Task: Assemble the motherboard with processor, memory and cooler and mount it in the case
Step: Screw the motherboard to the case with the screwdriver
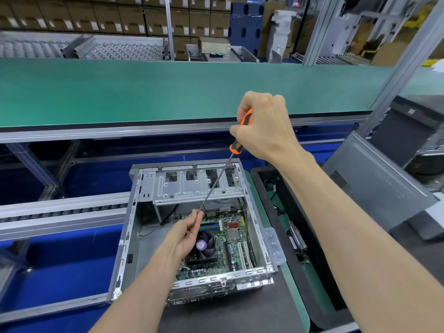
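Observation:
An open grey computer case [127, 236] lies on the bench below me. Inside it sits the green motherboard [234, 251], with a black cooler fan [204, 246] and memory sticks [210, 227] on it. My right hand [264, 126] grips the orange-and-black handle of a long screwdriver [217, 181], held high above the case. My left hand [185, 234] pinches the lower end of its shaft over the board. The screwdriver tip is hidden by my fingers.
A silver drive bracket [192, 186] spans the far side of the case. A clear plastic parts box [274, 246] rests on the case's right rim. A black tray [295, 236] with cables lies to the right, grey case panels [374, 181] beyond it. A green conveyor belt [144, 90] runs behind.

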The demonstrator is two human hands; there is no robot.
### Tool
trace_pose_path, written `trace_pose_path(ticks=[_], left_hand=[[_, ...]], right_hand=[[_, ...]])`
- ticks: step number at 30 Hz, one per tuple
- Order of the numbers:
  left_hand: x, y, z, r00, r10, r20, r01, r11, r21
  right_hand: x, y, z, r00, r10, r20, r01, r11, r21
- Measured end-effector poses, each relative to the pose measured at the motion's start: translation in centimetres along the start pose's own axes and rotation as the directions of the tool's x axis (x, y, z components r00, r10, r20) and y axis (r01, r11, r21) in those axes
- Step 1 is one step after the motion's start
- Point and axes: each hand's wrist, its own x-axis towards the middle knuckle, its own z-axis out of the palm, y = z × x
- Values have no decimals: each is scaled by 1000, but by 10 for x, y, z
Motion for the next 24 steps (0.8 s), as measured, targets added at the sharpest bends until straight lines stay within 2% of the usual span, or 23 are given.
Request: trace_pose_path(ticks=[9, 16, 24], left_hand=[[-1, 1, 1, 1000, -1, 18, 3, 995, -96], [-5, 4, 3, 1000, 0, 24, 7, 959, -282], [-9, 6, 5, 998, 39, 47, -21, 941, -339]], right_hand=[[-1, -1, 2, 1000, 14, -15, -14, 1000, 15], [-3, 0, 5, 999, 16, -44, -14, 1000, 28], [-3, -1, 4, 998, 17, -59, -15, 1000, 28]])
